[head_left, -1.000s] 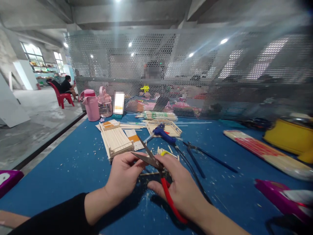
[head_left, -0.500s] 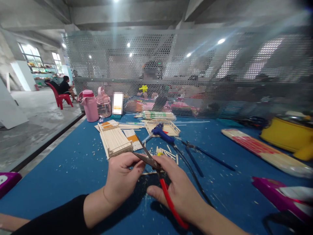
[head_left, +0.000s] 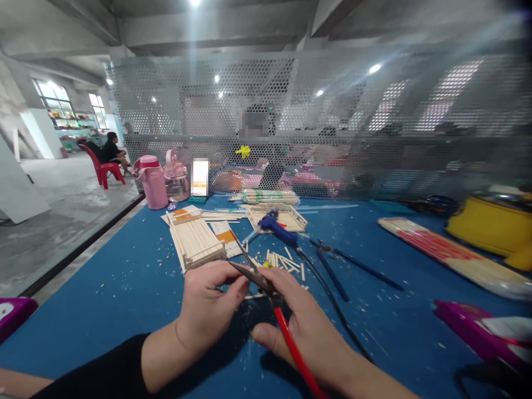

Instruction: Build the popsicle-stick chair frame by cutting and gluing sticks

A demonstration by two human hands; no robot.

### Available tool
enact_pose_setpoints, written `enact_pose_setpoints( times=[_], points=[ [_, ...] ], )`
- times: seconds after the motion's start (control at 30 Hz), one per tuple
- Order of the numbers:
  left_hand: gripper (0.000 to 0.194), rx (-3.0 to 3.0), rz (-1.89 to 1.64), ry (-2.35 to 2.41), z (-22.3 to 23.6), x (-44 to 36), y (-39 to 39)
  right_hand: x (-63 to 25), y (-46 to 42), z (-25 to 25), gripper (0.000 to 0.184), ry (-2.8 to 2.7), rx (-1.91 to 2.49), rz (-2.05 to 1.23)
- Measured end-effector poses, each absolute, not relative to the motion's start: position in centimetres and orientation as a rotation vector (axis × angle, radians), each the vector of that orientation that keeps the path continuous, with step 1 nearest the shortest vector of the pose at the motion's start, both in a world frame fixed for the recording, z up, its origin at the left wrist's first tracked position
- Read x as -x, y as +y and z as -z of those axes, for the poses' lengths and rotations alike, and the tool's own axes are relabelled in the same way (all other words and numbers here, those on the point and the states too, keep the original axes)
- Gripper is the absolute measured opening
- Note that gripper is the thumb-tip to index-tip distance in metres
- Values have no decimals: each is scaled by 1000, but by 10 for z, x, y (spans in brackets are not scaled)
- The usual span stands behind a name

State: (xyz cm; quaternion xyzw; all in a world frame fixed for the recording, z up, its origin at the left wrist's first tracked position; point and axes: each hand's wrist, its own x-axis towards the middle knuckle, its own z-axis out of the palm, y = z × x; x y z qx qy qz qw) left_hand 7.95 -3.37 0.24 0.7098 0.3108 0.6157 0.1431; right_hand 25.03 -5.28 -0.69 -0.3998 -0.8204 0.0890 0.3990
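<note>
My right hand is closed on red-handled scissors, their blades apart and pointing up and left. My left hand is pinched just left of the blades. What its fingertips hold is mostly hidden, though a pale speck shows beside the blades. Under the hands a thin wooden stick is partly visible. Short cut sticks lie scattered just beyond the scissors. Behind my left hand stands a small stick-built frame, with another stick tray farther back.
A blue glue gun rests by the tray, its cord running toward me. Blue-handled pliers lie right of it. A bag of sticks, a yellow container, a pink flask and a perforated screen surround the blue table.
The scissors' handles have shifted slightly down and right, and the blades look a little closer together. My left hand stays pinched in nearly the same place.
</note>
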Motion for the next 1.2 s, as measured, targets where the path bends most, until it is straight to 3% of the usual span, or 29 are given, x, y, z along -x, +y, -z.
enact_pose_setpoints(
  times=[0.3, 1.2],
  points=[
    [14, -2007, -1752, 870, -3, -81, -33, -249, -52, 7, 60, -2082, 1033, -325],
    [11, -1606, -1533, 824, 8, -82, -36, -248, -53, 0, 58, -2115, 938, -182]
  ],
)
